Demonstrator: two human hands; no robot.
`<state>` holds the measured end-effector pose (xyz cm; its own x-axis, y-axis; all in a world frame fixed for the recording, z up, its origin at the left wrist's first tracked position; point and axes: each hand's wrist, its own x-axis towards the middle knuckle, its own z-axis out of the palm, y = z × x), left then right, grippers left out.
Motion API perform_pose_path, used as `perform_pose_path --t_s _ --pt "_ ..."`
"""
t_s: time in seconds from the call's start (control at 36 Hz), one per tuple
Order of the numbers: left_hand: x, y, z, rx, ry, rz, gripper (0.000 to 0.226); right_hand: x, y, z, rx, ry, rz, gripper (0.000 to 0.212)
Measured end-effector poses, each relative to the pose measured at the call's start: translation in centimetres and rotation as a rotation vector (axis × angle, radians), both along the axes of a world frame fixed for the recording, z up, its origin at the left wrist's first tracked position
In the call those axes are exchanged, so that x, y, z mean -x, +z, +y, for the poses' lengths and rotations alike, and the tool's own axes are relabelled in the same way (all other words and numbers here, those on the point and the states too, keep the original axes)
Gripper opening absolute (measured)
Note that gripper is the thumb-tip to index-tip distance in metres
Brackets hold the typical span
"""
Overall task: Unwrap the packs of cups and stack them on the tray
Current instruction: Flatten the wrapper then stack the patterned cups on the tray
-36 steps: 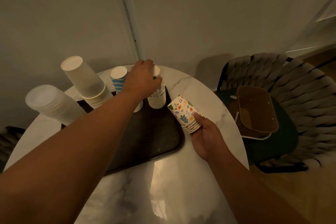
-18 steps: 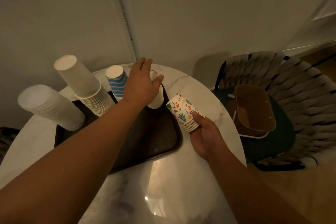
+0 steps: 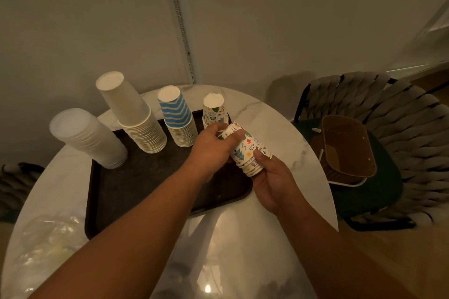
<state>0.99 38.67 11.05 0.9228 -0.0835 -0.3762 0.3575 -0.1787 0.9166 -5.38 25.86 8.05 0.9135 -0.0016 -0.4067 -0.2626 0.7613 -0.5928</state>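
A dark tray lies on the round marble table. On it stand upside-down stacks: clear plastic cups, plain white paper cups, blue zigzag cups and a short stack of patterned cups at the far right corner. My right hand holds a tilted stack of patterned cups by its lower end, just over the tray's right edge. My left hand grips the top cup of that same stack with its fingers.
Crumpled clear plastic wrap lies on the table at the near left. A woven chair to the right carries a brown basket. The wall with a hanging bead chain stands close behind the table.
My left hand has let go of the short patterned stack on the tray and come back to grip the top of the stack in my right hand.
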Motion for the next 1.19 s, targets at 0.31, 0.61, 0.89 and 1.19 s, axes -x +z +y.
perform_pose_path --t_s 0.31,0.61,0.89,1.19 --pt "-3.5 5.4 1.3 -0.422 0.099 -0.515 0.059 0.1 -0.8 -0.8 0.012 -0.075 0.065 0.034" --pt "-8.1 2.6 0.9 -0.843 -0.168 -0.576 0.062 0.3 -1.6 -1.7 0.033 -0.084 0.046 0.037" --pt "-8.0 0.4 0.7 -0.868 -0.156 -0.539 0.066 0.6 -2.1 -2.6 0.04 -0.104 0.076 0.042" --pt "-0.1 -0.3 -0.2 -0.076 -0.061 -0.047 0.076 0.2 -1.3 -1.5 0.048 -0.058 0.026 0.042"
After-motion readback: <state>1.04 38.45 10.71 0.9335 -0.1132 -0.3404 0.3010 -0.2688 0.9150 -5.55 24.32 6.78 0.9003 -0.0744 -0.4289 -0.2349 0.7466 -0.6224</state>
